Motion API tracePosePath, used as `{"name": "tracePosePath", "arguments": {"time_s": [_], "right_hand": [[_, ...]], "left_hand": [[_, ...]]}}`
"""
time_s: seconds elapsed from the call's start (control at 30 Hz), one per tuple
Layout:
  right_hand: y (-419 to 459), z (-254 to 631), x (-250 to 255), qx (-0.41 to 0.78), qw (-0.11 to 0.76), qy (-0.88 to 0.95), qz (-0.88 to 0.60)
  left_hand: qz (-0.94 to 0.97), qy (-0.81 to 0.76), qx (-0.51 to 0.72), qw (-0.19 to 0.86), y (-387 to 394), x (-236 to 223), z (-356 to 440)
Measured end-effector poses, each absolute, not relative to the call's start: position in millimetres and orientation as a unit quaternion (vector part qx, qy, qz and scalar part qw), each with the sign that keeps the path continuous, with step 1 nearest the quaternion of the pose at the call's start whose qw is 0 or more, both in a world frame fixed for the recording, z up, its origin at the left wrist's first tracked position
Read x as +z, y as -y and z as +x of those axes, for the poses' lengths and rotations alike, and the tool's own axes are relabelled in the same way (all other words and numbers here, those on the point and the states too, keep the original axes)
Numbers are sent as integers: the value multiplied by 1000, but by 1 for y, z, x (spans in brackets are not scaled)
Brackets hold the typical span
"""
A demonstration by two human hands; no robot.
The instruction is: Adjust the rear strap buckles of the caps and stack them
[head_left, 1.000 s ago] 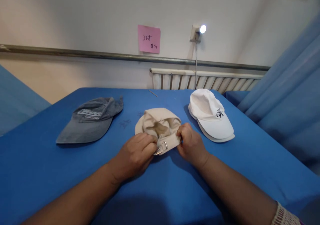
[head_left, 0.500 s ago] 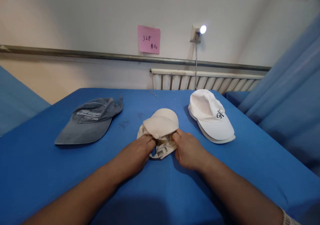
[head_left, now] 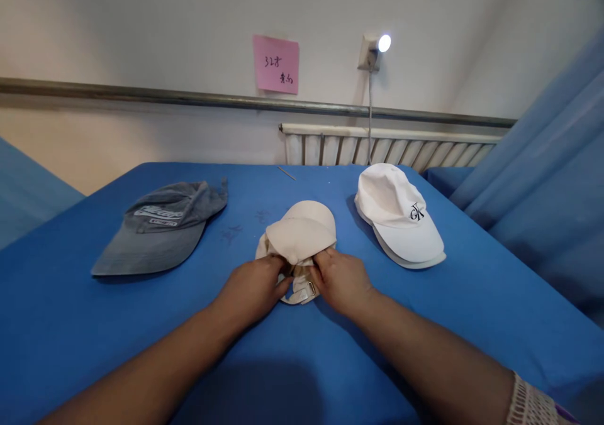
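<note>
A cream baseball cap (head_left: 302,236) lies in the middle of the blue-covered surface, its crown partly folded in and its buckled back strap facing me. My left hand (head_left: 257,287) grips the cap's left side, fingertips hidden inside the opening. On the other side, my right hand (head_left: 342,280) has its fingers tucked under the folded crown, closed on the fabric. A grey-blue cap (head_left: 160,230) with white lettering rests to the left. To the right sit white caps (head_left: 396,214), one stacked over another, the top one bearing a black logo.
The blue cover (head_left: 264,368) spreads under everything. Behind it are a metal rail (head_left: 189,95), a radiator (head_left: 391,145), a pink note (head_left: 277,65) and a lit plug-in lamp (head_left: 384,43) with a cord. A blue curtain (head_left: 547,142) hangs at the right.
My right hand has shifted slightly left, its fingers reaching further into the cream cap's opening. My left hand stays at the cap's left side, thumb now more visible near the strap. The view has shifted slightly.
</note>
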State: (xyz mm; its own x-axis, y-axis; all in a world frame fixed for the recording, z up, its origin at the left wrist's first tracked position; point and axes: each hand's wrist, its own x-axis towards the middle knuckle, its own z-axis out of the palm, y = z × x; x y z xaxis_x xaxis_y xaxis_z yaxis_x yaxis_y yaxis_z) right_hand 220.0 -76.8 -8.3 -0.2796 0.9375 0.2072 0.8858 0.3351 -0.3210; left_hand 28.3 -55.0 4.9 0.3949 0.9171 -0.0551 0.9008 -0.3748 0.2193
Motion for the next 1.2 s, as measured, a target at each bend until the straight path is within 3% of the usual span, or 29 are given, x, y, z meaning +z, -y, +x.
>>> {"name": "tracePosePath", "arguments": {"time_s": [0.17, 0.33, 0.43, 0.53, 0.87, 0.97, 1.1, 1.2], "right_hand": [[70, 225, -14, 110, 288, 777, -548], [68, 249, -12, 336, 473, 676, -455], [67, 259, -8, 473, 510, 602, -392], [67, 262, -7, 529, 511, 571, -364], [77, 258, -6, 472, 490, 637, -364], [79, 258, -3, 447, 483, 666, -352], [78, 258, -2, 390, 475, 707, -350], [75, 257, -5, 314, 487, 720, -382]], "left_hand": [[837, -540, 33, 77, 60, 10, 32], [859, -453, 180, 154, 66, 23, 14], [859, -376, 301, 174, 67, 23, 5], [876, -321, 318, 169, 67, 22, 4], [834, -368, 404, 78, 70, 27, 10], [841, -379, 379, 68, 66, 26, 11], [857, -376, 328, 132, 64, 26, 14], [786, -438, 362, 244, 63, 27, 14]]}}
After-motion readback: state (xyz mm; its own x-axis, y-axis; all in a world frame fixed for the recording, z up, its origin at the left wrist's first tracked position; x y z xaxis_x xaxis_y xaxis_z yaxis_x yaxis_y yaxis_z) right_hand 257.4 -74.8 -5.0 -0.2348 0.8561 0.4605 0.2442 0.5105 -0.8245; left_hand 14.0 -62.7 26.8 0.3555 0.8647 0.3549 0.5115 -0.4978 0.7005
